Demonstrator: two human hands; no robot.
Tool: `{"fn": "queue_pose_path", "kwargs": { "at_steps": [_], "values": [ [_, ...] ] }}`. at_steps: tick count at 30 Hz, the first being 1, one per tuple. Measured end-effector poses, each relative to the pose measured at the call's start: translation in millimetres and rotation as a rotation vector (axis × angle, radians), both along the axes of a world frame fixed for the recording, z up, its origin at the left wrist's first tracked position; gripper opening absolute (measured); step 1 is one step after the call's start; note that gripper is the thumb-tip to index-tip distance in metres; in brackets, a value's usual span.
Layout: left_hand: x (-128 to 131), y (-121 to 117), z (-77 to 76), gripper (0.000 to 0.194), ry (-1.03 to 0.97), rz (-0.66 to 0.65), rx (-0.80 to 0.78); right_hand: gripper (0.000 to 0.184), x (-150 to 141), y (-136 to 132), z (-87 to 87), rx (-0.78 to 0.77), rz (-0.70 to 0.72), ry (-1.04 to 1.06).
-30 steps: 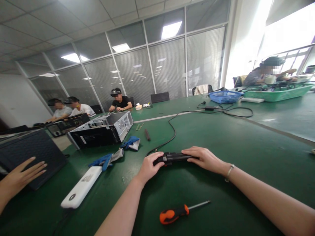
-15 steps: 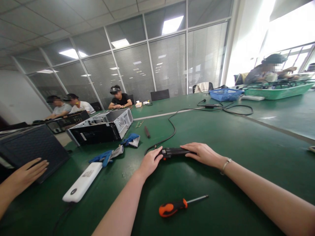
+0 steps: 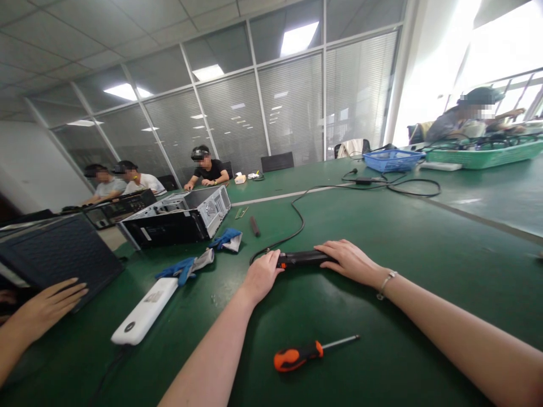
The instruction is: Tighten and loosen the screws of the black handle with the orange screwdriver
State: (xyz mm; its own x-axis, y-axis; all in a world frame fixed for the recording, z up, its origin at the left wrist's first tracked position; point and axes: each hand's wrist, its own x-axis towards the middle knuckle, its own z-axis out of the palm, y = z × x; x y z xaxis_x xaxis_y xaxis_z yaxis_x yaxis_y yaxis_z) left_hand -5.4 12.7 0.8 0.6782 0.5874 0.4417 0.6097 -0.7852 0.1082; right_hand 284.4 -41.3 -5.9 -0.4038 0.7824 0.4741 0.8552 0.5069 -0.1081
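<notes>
A long black corded tool (image 3: 303,258) with an orange part near its left end lies crosswise between my hands, just above or on the green table (image 3: 382,350). My left hand (image 3: 263,277) is closed around its left end. My right hand (image 3: 350,261) grips the right end, thumb in front and fingers over the top. A black cable (image 3: 302,217) runs up to my left hand, where its end is hidden. Nearer to me lies a screwdriver (image 3: 299,356) with an orange and black handle, its shaft pointing right.
Left are a white power strip (image 3: 146,311), blue-grey gloves (image 3: 186,268), an open computer case (image 3: 169,229) and a dark panel (image 3: 63,254) with another person's hand (image 3: 46,311) on it. Far right are blue (image 3: 392,161) and green baskets (image 3: 483,157). Several people sit around.
The black tool has rolled in my hands, so its orange part now faces me rather than downward. My left hand has turned a little with it. The screwdriver has not moved.
</notes>
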Motion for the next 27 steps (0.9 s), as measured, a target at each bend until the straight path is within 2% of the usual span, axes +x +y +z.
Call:
{"fn": "queue_pose_path", "kwargs": {
  "at_steps": [6, 16, 22, 27],
  "values": [
    [1, 1, 1.4, 0.04, 0.005, 0.019, 0.017, 0.04, 2, 3, 3.5, -0.045, 0.037, -0.038],
    [-2, 0, -1.8, 0.043, -0.045, 0.025, -0.029, 0.041, 1, 2, 0.7, -0.007, 0.041, -0.006],
    [-9, -9, 2.7, 0.055, -0.114, -0.022, -0.052, 0.042, 1, -2, -4.5, 0.054, 0.079, 0.013],
    [-9, -13, 3.4, 0.044, -0.187, 0.065, -0.156, 0.043, 0, -5, -5.1, 0.063, 0.084, 0.038]
  ]
}}
